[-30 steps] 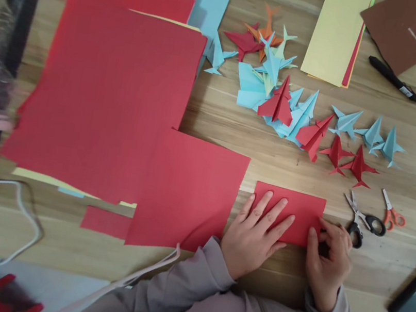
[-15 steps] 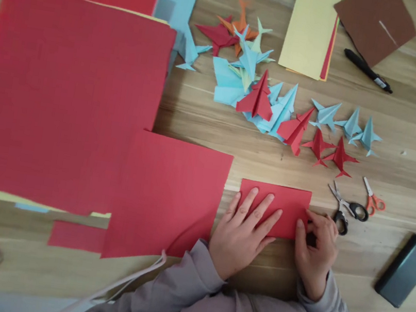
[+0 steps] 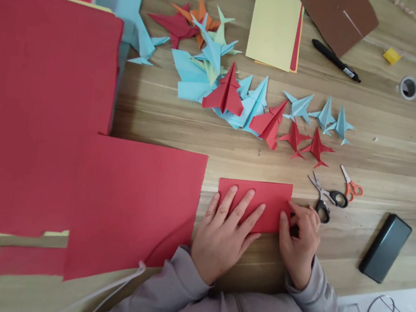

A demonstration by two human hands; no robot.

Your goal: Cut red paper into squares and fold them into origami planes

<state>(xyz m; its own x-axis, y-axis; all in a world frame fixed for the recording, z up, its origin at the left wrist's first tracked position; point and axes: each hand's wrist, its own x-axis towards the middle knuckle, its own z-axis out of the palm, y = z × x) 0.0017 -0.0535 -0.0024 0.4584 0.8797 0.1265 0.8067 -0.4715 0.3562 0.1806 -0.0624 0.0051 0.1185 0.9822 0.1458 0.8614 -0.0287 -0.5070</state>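
Observation:
A small folded red paper rectangle (image 3: 264, 196) lies on the wooden table (image 3: 389, 146) in front of me. My left hand (image 3: 224, 234) rests flat on its left half, fingers stretched and slightly apart. At the paper's lower right corner my right hand (image 3: 299, 237) has its fingers curled, thumb and fingertips pressed onto the paper's edge. Both sleeves are grey.
Large red sheets (image 3: 38, 110) cover the left of the table. Several folded paper planes (image 3: 236, 95) in blue, red and orange lie behind. Two scissors (image 3: 327, 197) and a dark phone (image 3: 385, 247) sit to the right. Yellow paper (image 3: 275, 22), brown card (image 3: 337, 11) and a black pen (image 3: 335, 60) are farther back.
The view has swung to the right, so everything has slid left in the picture. Both hands stay on the red paper in nearly the same pose.

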